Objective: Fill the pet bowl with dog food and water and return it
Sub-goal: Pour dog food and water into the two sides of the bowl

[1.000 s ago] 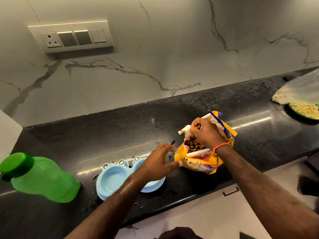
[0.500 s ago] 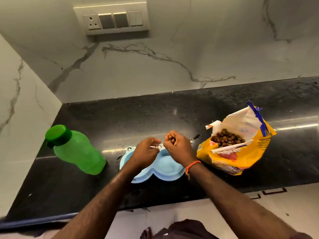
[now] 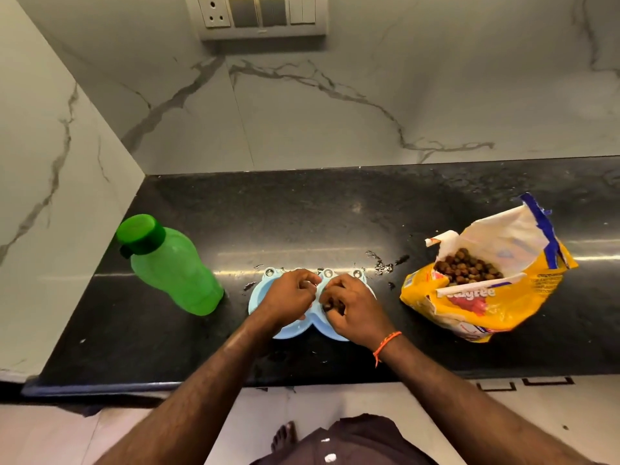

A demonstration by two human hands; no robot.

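A light blue double pet bowl (image 3: 260, 298) sits on the black countertop (image 3: 302, 223) near its front edge. My right hand (image 3: 352, 307) hovers over the bowl's right half, fingers curled round brown kibble. My left hand (image 3: 290, 298) lies over the left half with its fingers curled at the middle rim; whether it grips the rim is hidden. To the right lies an open yellow dog food bag (image 3: 486, 290), kibble showing in its mouth. A green water bottle (image 3: 171, 266) with its cap on stands to the left.
Marble walls close the back and left side of the counter, with a switch panel (image 3: 261, 15) high up. Small water drops and crumbs (image 3: 382, 265) dot the counter behind the bowl. My bare foot (image 3: 283, 436) shows on the floor below.
My right hand left the bag with a handful of kibble and came over the bowl's right half. My left hand shifted onto the bowl's left half. The view swung left and down.
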